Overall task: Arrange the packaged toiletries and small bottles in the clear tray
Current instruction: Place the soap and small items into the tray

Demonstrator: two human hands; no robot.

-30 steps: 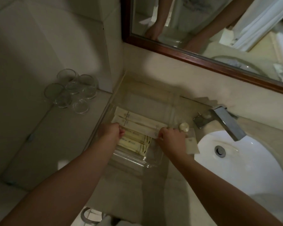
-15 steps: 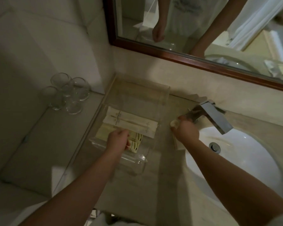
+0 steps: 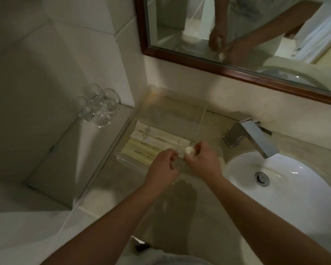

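Note:
The clear tray [image 3: 180,100] stands on the counter against the wall, left of the tap. Two long white packets [image 3: 161,135] lie across its floor, with pale yellow packets [image 3: 139,150] in front of them. My right hand [image 3: 203,162] is at the tray's front right corner and pinches a small round cream item [image 3: 189,150] in its fingertips. My left hand [image 3: 161,168] is close beside it with curled fingers over the tray's front edge. I cannot tell whether it grips anything. The image is blurred.
A metal tap [image 3: 250,137] and white basin [image 3: 287,180] are on the right. Several upturned drinking glasses [image 3: 97,106] stand on a ledge to the left. A wood-framed mirror [image 3: 237,35] hangs above the counter [image 3: 180,217].
My right hand came back from beside the tap to the tray's front right corner with the cream item. My left hand left the yellow packets and shifted right to meet it.

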